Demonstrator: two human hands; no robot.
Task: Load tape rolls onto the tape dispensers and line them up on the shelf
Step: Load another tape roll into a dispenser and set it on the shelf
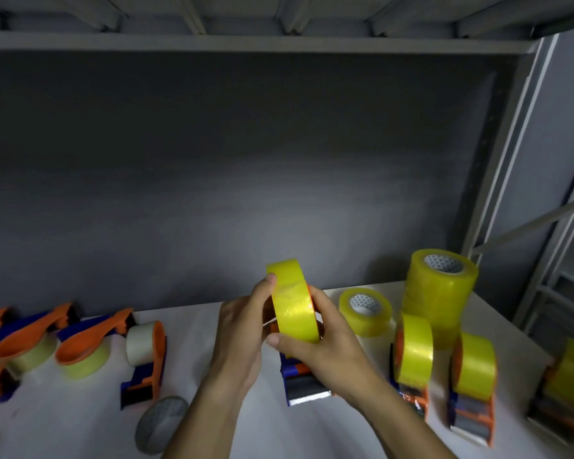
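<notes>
Both of my hands hold one yellow tape roll [292, 303] that sits on an orange and blue dispenser [304, 382] above the white shelf [312, 432]. My left hand [242, 329] grips the roll's left side, thumb on its top edge. My right hand [325, 339] wraps round the roll from the right. Two loaded dispensers [413, 352] [474, 369] stand upright to the right, and a third [567, 379] sits at the frame's edge. Loose yellow rolls [365, 311] and a tall stack [441, 286] stand behind them.
On the left lie several dispensers on their sides [83, 346] [24, 346] with pale tape, and one upright with a white roll [146, 349]. A grey flat roll [161, 424] lies near the front. A grey back wall and metal shelf upright [517, 180] bound the space.
</notes>
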